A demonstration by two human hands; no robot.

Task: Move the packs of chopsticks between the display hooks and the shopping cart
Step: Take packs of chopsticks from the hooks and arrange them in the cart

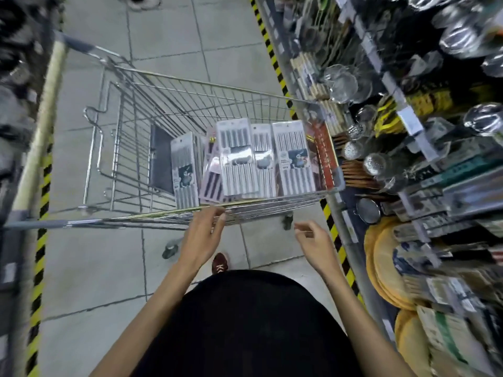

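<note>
1. A yellow-and-black striped floor tape (40, 213) is running along the left edge of the grey tiled floor (95, 268).
2. A silver wire shopping cart (190, 104) is standing in the aisle, its near rim just ahead of the person.
3. Flat clear-fronted packs of grey chopsticks (239, 161) are lying overlapped in the cart's right half. One pack (185, 170) is standing apart to their left.
4. The left hand (202, 235) is holding nothing. Its fingers are loosely curved with the tips at the cart's near rim, and contact cannot be told.
5. The right hand (313, 240) is hanging in the air near the cart's near right corner, fingers loosely curled and holding nothing.
6. A display shelf (408, 118) of round metal strainers (345, 83) is running along the right, touching the cart's right side.
</note>
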